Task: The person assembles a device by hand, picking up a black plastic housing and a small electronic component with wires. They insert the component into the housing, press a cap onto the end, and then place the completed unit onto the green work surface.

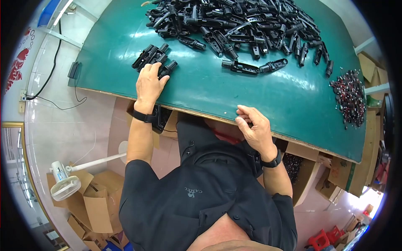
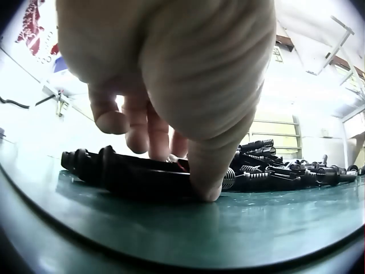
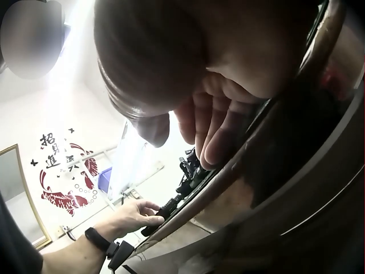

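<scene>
At the left of the green table (image 1: 201,92), my left hand (image 1: 148,83) grips a black plastic part with a ribbed end (image 1: 168,68). Its thumb is down at the near side and the fingers reach over the far side. In the left wrist view the part (image 2: 142,176) lies flat on the tabletop under the hand. A few similar parts (image 1: 144,55) lie side by side just beyond the fingers. My right hand (image 1: 256,129) is at the table's front edge, fingers loosely bent, holding nothing. In the right wrist view its fingers (image 3: 219,134) hang near the edge.
A large heap of black parts (image 1: 243,25) covers the far side. Two parts (image 1: 245,67) lie end to end in front of it. Small red-and-black pieces (image 1: 349,98) are piled at the right. Cardboard boxes (image 1: 98,205) and a white fan (image 1: 65,184) stand at lower left.
</scene>
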Available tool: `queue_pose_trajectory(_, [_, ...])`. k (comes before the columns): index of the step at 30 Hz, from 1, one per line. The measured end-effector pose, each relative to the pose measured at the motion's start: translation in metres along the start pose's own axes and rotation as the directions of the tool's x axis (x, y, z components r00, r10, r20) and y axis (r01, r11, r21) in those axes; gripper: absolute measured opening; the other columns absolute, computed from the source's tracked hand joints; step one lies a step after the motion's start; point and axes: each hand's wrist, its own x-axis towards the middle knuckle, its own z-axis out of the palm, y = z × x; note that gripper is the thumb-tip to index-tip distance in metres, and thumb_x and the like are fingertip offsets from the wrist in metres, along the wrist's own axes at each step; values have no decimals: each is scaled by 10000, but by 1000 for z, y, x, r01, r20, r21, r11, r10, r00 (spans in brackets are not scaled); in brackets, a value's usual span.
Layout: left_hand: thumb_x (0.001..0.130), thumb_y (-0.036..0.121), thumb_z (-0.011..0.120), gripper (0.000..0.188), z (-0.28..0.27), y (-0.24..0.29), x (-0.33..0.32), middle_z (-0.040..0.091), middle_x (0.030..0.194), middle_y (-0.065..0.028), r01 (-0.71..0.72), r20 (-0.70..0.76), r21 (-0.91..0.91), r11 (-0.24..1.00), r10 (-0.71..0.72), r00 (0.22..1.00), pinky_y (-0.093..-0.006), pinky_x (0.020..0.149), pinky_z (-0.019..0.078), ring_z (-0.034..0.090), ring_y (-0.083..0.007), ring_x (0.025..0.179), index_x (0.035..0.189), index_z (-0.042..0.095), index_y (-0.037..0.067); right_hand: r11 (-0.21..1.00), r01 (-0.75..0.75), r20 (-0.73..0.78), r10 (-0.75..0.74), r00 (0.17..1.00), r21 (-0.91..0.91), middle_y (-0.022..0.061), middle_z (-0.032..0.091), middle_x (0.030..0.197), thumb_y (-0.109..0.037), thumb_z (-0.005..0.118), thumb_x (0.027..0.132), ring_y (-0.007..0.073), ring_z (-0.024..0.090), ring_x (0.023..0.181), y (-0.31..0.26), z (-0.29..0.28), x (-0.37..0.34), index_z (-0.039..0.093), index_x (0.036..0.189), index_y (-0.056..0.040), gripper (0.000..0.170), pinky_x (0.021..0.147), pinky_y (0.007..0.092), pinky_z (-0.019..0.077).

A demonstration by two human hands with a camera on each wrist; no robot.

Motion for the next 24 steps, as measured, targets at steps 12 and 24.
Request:
queue_pose_trajectory(12, [758,150,910,629,2,-10,-5,613,1245,-145,85,-156,-157,984,-110,982,-453,1017,523,601,-367,1160,1335,662,116,954,36,162,13,987,-299,119,736,1058,-69,760,937,191,726,867,-15,-17,58,704,1257,0,332,745,290,584])
queue_pose_trajectory(24, [748,141,912,597,10,40,-32,601,1261,-141,-53,-155,-280,958,10,988,-466,1025,489,562,-372,1179,1296,685,75,594,163,43,-211,977,-788,109,680,1147,-146,798,864,330,679,1039,15,-15,132,705,1154,-51,319,872,422,562])
